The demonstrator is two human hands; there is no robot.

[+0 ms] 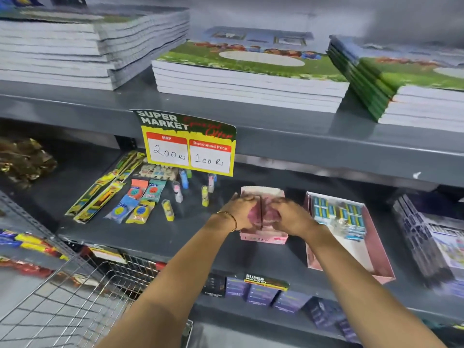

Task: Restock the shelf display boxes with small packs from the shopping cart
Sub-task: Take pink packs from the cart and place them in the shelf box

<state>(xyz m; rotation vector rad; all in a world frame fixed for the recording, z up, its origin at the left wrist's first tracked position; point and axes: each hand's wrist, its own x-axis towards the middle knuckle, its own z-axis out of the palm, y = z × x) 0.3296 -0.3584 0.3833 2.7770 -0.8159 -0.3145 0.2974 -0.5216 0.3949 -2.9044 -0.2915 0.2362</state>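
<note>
shelving (288, 144) frames everything here, and we start with it because it sets the limits: the grey board above our grip hangs low, and its price sign (185, 143) sits just up and left of our hands, so we judge that lifting out carelessly could knock it.

next down, the shopping cart (75, 297) stands well below and left of the grip, back along our forearms; what it holds we cannot make out.

to the right of the grip lies the larger pink display box (376, 259), with blue packs (336, 212) bunched at its far end and most of its floor bare. our right forearm passes just beside its near wall, and a sideways drag could shove it along the shelf.

under the grip sits the small pink display box (263, 238), close to the shelf lip. we think pressing down hard could tip or slide it off the front edge.

smallest, the pink packs (263, 212) themselves: our left hand (242, 209) and right hand (288, 213) are curled closed on them from either side, fingers bent over the top, squeezing the bunch together inside the box. motion blur hides how many there are. if the squeeze slackens unevenly, we expect packs to splay or spill toward the loose erasers (175, 194) left of the grip.
</note>
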